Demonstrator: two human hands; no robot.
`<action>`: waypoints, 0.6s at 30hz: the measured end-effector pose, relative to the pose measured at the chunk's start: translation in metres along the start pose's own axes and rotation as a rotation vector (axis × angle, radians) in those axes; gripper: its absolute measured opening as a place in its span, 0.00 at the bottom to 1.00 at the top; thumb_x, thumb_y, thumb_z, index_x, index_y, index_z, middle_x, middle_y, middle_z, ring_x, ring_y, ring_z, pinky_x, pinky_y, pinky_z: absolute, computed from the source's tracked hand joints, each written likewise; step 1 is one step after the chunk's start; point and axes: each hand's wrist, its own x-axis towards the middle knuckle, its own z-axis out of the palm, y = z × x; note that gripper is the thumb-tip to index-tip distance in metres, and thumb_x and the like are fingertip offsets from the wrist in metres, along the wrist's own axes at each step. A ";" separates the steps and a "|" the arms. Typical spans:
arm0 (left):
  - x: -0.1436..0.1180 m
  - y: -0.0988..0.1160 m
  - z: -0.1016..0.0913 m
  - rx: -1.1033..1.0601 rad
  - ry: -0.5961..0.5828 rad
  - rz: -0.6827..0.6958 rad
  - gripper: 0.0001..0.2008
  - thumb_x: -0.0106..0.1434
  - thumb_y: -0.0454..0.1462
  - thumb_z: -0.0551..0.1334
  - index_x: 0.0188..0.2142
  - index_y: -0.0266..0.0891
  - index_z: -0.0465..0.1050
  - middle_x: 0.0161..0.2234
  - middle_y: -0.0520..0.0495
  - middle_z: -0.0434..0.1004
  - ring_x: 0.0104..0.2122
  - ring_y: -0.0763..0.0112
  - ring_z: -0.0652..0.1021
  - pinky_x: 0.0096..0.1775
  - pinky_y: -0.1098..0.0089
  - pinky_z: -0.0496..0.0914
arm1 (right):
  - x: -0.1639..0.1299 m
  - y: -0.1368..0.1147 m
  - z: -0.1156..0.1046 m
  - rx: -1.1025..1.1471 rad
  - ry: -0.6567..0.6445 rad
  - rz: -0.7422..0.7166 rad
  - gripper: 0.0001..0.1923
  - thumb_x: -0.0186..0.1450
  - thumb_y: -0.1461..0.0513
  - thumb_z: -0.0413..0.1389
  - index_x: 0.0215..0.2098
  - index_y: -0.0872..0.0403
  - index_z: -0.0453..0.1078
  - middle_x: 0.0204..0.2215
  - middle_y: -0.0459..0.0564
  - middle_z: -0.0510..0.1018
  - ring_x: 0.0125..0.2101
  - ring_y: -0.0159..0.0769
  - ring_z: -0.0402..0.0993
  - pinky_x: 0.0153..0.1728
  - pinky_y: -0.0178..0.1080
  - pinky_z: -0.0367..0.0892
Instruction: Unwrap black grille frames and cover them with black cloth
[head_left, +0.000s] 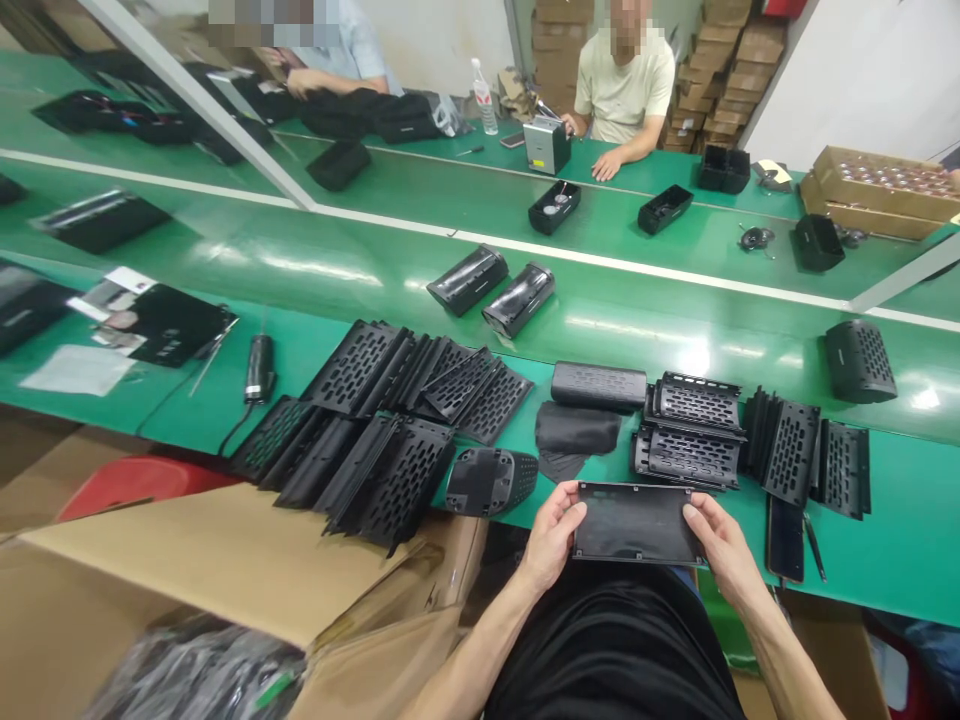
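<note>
- The black rectangular plastic panel (637, 528) is between 4 and 5 o'clock of the view.
- The left hand (555, 537) has its grip on the panel's 9 o'clock end; the right hand (721, 547) grasps the 3 o'clock end.
- Black perforated plastic covers (694, 406) lie at its 1 o'clock on the green tabletop (911, 520).

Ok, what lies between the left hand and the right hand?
A black panel, held at its ends by the left hand and right hand, as the head view shows.
</note>
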 end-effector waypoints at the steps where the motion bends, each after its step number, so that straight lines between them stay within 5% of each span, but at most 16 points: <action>1: 0.000 0.001 -0.001 -0.010 -0.011 0.004 0.23 0.56 0.47 0.74 0.47 0.38 0.74 0.40 0.46 0.79 0.39 0.68 0.77 0.43 0.71 0.71 | 0.000 0.000 0.000 0.008 -0.007 0.005 0.31 0.52 0.41 0.71 0.40 0.53 0.70 0.34 0.47 0.79 0.31 0.35 0.73 0.33 0.34 0.68; 10: -0.008 0.008 -0.009 -0.005 -0.080 0.108 0.25 0.60 0.48 0.73 0.52 0.39 0.75 0.45 0.44 0.78 0.45 0.65 0.78 0.49 0.66 0.72 | 0.000 -0.010 0.004 0.076 -0.045 0.015 0.31 0.54 0.44 0.72 0.45 0.51 0.69 0.40 0.48 0.81 0.37 0.39 0.78 0.34 0.36 0.71; 18: -0.023 0.026 -0.008 -0.052 -0.056 0.177 0.25 0.60 0.47 0.72 0.53 0.38 0.75 0.47 0.42 0.78 0.47 0.63 0.78 0.51 0.64 0.72 | -0.007 -0.028 0.020 0.111 -0.010 0.033 0.33 0.49 0.45 0.75 0.43 0.51 0.70 0.32 0.45 0.79 0.32 0.37 0.78 0.31 0.34 0.72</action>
